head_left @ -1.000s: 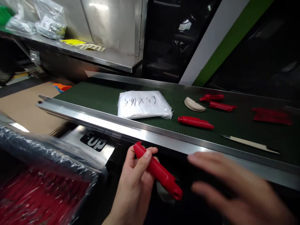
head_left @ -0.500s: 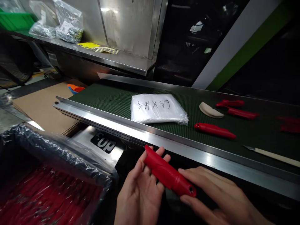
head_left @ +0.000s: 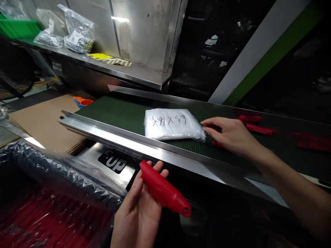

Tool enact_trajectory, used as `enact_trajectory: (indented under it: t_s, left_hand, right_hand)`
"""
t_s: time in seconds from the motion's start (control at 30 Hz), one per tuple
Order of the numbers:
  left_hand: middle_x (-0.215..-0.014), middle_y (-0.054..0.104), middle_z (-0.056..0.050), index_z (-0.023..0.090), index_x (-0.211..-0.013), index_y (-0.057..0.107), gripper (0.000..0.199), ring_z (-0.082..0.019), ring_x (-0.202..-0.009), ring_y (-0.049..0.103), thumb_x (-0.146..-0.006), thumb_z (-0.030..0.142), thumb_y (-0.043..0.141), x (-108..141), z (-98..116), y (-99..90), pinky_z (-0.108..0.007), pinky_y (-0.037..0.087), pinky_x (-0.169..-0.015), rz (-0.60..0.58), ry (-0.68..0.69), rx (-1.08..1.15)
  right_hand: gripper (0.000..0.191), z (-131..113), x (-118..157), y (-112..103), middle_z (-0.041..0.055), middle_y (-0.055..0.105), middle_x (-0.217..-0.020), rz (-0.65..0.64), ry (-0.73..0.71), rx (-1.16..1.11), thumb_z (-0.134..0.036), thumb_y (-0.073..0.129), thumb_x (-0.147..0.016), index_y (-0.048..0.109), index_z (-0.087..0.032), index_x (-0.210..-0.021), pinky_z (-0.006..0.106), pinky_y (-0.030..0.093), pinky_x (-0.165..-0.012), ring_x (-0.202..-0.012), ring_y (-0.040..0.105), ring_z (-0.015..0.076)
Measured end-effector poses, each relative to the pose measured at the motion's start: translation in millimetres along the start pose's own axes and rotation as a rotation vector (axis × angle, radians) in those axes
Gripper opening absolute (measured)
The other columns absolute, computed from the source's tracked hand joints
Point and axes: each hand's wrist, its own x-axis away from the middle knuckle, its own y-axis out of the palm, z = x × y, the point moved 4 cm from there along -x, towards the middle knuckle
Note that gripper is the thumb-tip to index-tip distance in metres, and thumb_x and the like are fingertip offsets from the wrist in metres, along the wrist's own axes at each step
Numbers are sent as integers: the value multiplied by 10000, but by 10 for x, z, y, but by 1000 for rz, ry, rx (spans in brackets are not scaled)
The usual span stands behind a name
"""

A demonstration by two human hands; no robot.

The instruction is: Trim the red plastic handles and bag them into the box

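My left hand [head_left: 141,210] holds a red plastic handle [head_left: 165,189] in front of the conveyor, thumb on one side and fingers beneath. The handle is tilted, and a small hole shows at its lower right end. Over the belt, my right hand [head_left: 230,134] reaches to the right edge of a white plastic-wrapped packet [head_left: 170,124] marked "6.5 X 16.5". Its thumb and index finger are slightly apart beside that edge; whether they touch it I cannot tell. Part of another red handle [head_left: 218,144] shows under this hand.
More red pieces [head_left: 258,128] lie on the green conveyor belt [head_left: 116,113], between metal rails. At lower left, a plastic-lined bin [head_left: 64,179] holds many red pieces. Cardboard sheets [head_left: 46,120] lie left. A metal shelf [head_left: 144,77] carries bags of small parts [head_left: 79,41].
My right hand has let go of the red handle and moved up over the belt to the packet. My left hand has shifted left with the handle. The pale half-round piece is now hidden.
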Motion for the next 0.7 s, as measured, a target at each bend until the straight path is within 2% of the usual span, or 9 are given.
enact_trajectory:
  t_s: [0.1, 0.23, 0.37, 0.53, 0.7]
  left_hand:
    - [-1283, 614, -224, 86, -1151, 691, 353, -345, -1153, 612, -947, 98, 403, 7, 25, -24, -441, 574, -902, -50, 17, -13]
    - [-1312, 595, -185, 141, -1167, 696, 372, -342, -1188, 581, -957, 111, 391, 40, 38, -56, -433, 557, -934, -217, 36, 21]
    - [-1341, 574, -161, 162, -1189, 687, 378, -329, -1213, 564, -964, 119, 386, 52, 11, -85, -413, 533, -975, -318, -19, 50]
    - [-1315, 588, -194, 161, -1156, 708, 357, -355, -1190, 582, -934, 92, 437, -1, 27, -198, -440, 551, -949, -270, 13, -12]
    - [-1233, 664, -128, 217, -1090, 739, 374, -294, -1043, 689, -907, 39, 466, -14, 56, -293, -373, 611, -835, -207, -75, -113]
  right_hand:
    - [173, 118, -256, 234, 38, 695, -1056, -110, -74, 59, -209, 552, -933, 688, -171, -1033, 329, 499, -864, -948, 645, 177]
    - [145, 182, -374, 513, 51, 654, -1069, -212, -110, 149, -241, 559, -958, 656, -150, -1017, 371, 512, -850, -937, 623, 170]
    - [160, 237, -426, 584, 40, 636, -1005, -229, -121, 206, -294, 570, -960, 642, -152, -964, 356, 517, -817, -894, 606, 159]
    - [191, 234, -464, 457, 34, 632, -974, -188, -93, 197, -327, 569, -961, 624, -149, -1001, 344, 522, -789, -847, 608, 149]
    - [181, 82, -368, 462, 41, 643, -1019, -264, -170, 135, -314, 559, -970, 635, -154, -1008, 347, 525, -821, -897, 618, 153]
